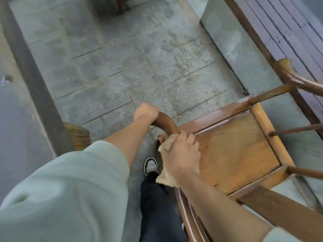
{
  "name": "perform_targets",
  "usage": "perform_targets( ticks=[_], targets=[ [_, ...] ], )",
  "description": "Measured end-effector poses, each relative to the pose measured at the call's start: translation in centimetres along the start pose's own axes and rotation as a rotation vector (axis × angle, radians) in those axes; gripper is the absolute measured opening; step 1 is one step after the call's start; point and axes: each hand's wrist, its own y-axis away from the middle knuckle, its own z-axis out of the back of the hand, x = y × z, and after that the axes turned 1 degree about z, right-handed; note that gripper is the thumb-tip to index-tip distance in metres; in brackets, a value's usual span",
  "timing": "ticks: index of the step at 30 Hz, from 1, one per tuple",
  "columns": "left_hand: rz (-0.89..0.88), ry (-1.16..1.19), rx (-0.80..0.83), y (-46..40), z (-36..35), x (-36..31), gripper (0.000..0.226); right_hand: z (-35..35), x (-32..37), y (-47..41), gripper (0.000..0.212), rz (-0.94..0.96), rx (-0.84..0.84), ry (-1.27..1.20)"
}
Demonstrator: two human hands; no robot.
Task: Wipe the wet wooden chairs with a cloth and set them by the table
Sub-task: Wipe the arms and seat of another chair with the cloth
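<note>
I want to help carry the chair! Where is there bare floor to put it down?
The widest bare floor is the stone paving ahead of the left hand, between the dark beam and the low ledge. Near the shoe and chair it is crowded.

Head-worn view, steeply downward, close over chair [232, 151], paving [108, 67]

open paving [111, 67] ahead, chair [234, 151] blocking right
</note>
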Motion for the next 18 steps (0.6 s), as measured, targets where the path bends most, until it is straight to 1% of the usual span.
perform_targets(
  ticks=[2,3,4,6,8,9,10,11,13,15,18],
  targets=[
    [-0.031,-0.001,0.097,-1.2,-0.8,-0.3,0.026,0.2,1.0,-2.3,0.07,0.026,-0.001,0.056],
    [-0.036,-0.013,0.152,-1.6,-0.8,-0.2,0.027,0.2,1.4,-3.1,0.068,0.044,0.003,0.082],
    [-0.03,0.01,0.193,-2.0,-0.8,-0.2,0.033,0.1,1.7,-3.9,0.069,0.058,0.009,0.098],
    [0.009,0.151,0.272,-2.5,-0.4,-0.1,0.04,0.1,1.8,-5.2,0.077,0.068,0.033,0.117],
    [0.018,0.273,0.327,-2.4,-0.2,0.3,0.033,0.3,1.9,-6.4,0.083,0.112,0.07,0.116],
    [0.033,0.325,0.351,-2.4,-0.5,0.5,0.027,0.2,2.0,-7.0,0.084,0.145,0.079,0.105],
    [0.062,0.378,0.379,-2.6,-0.5,0.2,0.027,0.3,2.2,-7.9,0.084,0.181,0.085,0.094],
    [0.134,0.441,0.427,-2.8,-0.4,0.2,0.035,0.3,2.3,-8.6,0.082,0.217,0.106,0.081],
    [0.282,0.417,0.603,-3.3,0.3,0.1,0.06,0.3,2.6,-9.6,0.081,0.265,0.14,0.059],
    [0.343,0.32,0.762,-4.1,0.8,-0.3,0.076,0.4,2.8,-9.9,0.082,0.276,0.143,0.054],
    [0.365,0.206,0.882,-5.8,0.5,-0.8,0.086,0.2,2.8,-10.4,0.08,0.253,0.168,0.013]
  ],
)
